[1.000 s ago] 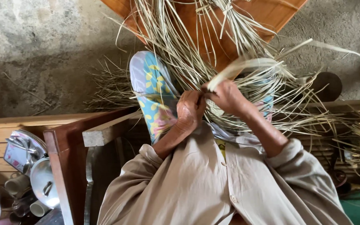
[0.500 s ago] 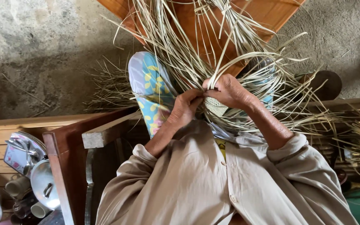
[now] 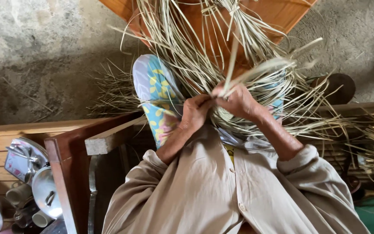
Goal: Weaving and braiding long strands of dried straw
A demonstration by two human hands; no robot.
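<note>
Bare concrete floor [image 3: 44,52] lies beyond the person's lap, where a small woven piece [image 3: 225,115] sits amid loose straw strips [image 3: 182,52]. Left hand [image 3: 194,113] pinches the weave shut; right hand [image 3: 237,100] grips one strip [image 3: 231,60], best drawn taut.

Beneath you lay a rough grey concrete floor [image 3: 44,52], mottled and stained, lit by soft daylight that brightened toward the upper corners. An orange-brown wooden board [image 3: 282,13] sat at the top of your view. To your left stood a dark reddish wooden frame [image 3: 66,164] with a pale wooden block [image 3: 104,141] resting across it, and beyond it a plank surface [image 3: 5,134] carrying metal lids [image 3: 44,188] and cups [image 3: 18,193]. A slatted wooden bench [image 3: 364,110] ran along your right.
</note>
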